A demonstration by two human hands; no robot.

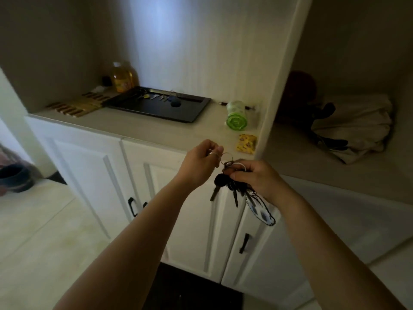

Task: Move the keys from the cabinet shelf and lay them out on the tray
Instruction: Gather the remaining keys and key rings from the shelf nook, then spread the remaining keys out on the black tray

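Observation:
In front of the cabinet doors, below the shelf edge, both hands hold one bunch of keys (pixel 225 186). My right hand (pixel 257 177) grips the bunch; several black-headed keys and a dark patterned fob (pixel 261 209) hang under it. My left hand (pixel 201 159) pinches the metal key ring (pixel 226 158) at the top of the bunch. On the shelf further back lies a black tray (pixel 190 113). Several keys (pixel 156 96) and a dark blue round fob (pixel 175 103) rest in a row near its far edge.
On the shelf stand a yellow bottle (pixel 121 78) at the back left, wooden slatted mats (pixel 78 106) left of the tray, a green roll (pixel 236 116) and a yellow packet (pixel 246 142) to its right. A white bag (pixel 355 124) fills the right compartment. Cabinet doors below have black handles.

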